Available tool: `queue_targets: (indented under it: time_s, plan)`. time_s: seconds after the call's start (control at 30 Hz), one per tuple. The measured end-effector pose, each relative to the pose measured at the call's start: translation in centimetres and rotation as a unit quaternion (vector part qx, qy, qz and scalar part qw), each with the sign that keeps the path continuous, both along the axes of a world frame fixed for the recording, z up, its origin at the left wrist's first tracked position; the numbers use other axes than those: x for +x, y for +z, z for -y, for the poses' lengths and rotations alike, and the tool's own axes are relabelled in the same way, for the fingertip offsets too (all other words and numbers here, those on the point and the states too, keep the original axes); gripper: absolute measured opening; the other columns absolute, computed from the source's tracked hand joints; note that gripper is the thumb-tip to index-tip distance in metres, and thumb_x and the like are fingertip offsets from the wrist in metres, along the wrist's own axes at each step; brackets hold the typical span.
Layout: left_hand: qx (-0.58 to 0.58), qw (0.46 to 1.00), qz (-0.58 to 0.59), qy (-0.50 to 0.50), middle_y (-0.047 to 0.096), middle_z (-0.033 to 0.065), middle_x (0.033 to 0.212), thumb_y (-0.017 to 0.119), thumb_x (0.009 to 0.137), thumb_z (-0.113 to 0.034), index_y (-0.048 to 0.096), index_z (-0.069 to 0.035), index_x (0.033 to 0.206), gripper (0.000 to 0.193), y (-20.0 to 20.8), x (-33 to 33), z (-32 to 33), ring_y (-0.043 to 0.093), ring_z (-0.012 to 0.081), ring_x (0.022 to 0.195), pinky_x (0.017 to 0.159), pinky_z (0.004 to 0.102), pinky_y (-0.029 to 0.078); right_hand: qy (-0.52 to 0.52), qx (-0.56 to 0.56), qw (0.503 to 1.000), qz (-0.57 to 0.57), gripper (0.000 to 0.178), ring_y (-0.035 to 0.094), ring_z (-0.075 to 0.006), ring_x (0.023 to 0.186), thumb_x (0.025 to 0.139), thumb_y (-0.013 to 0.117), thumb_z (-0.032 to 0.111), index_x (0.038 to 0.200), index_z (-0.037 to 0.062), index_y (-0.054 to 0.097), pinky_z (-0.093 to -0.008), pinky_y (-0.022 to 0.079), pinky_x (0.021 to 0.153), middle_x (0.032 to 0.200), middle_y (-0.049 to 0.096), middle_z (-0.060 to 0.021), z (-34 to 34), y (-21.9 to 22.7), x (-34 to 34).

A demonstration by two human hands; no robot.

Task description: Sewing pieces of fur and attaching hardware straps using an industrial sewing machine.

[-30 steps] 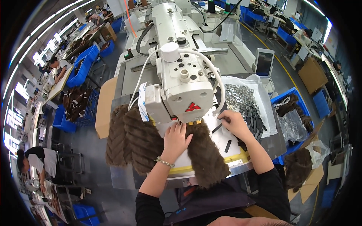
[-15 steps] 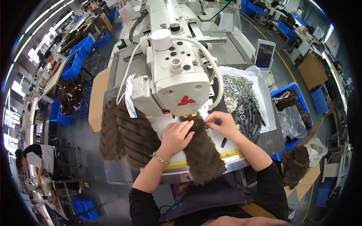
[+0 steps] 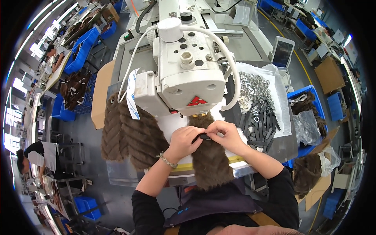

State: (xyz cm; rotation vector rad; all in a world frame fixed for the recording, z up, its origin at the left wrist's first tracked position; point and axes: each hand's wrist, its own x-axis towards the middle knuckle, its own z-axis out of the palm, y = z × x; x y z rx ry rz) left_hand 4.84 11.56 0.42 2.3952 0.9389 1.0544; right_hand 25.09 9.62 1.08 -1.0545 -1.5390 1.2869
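Note:
My left hand and my right hand meet over a strip of brown fur, fingers pinched together. Between their fingertips is a short black strap, with what looks like a small metal ring at its right end, partly hidden by the fingers. The fur strip runs from under the head of a white sewing machine down over the table's front edge. My hands are just in front of the needle area, which the machine head mostly hides.
Larger brown fur pieces lie left of the machine. To the right, metal rings and black straps are heaped on white sheeting. A small screen stands behind them. Blue bins and cardboard flank the table; other people work at far left.
My right hand has moved left from beside the fur to join my left hand. Both now hold the black strap above the fur; the left hand has lifted off pressing the fur flat.

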Motion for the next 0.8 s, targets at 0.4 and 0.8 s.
queue_targets:
  time_s: [0.4,0.8]
  plan:
    - [0.064,0.993,-0.018,-0.096,0.068,0.0015,0.085,0.072,0.072,-0.001,0.066,-0.010,0.086,0.017,-0.8,0.0,-1.0,0.066,0.0193,0.070,0.055,0.0304,0.050,0.139,-0.197,0.968,-0.067,0.012,0.059,-0.0029,0.072,0.084,0.067,-0.005,0.094,0.0010,0.066,-0.0191,0.046,0.064,0.083,0.067,0.0003,-2.2,-0.3,1.7]
    - [-0.228,0.955,0.181,0.063,0.062,0.0137,0.095,0.056,0.090,-0.002,0.063,0.000,0.105,0.017,1.5,2.7,1.4,0.063,0.0276,0.077,0.068,0.0300,0.051,-0.292,0.019,0.947,-0.131,0.013,0.048,-0.0039,0.077,0.089,0.058,-0.008,0.095,0.0033,0.055,-0.0181,0.040,0.067,0.100,0.051,-0.0014,2.7,-1.6,-7.9]
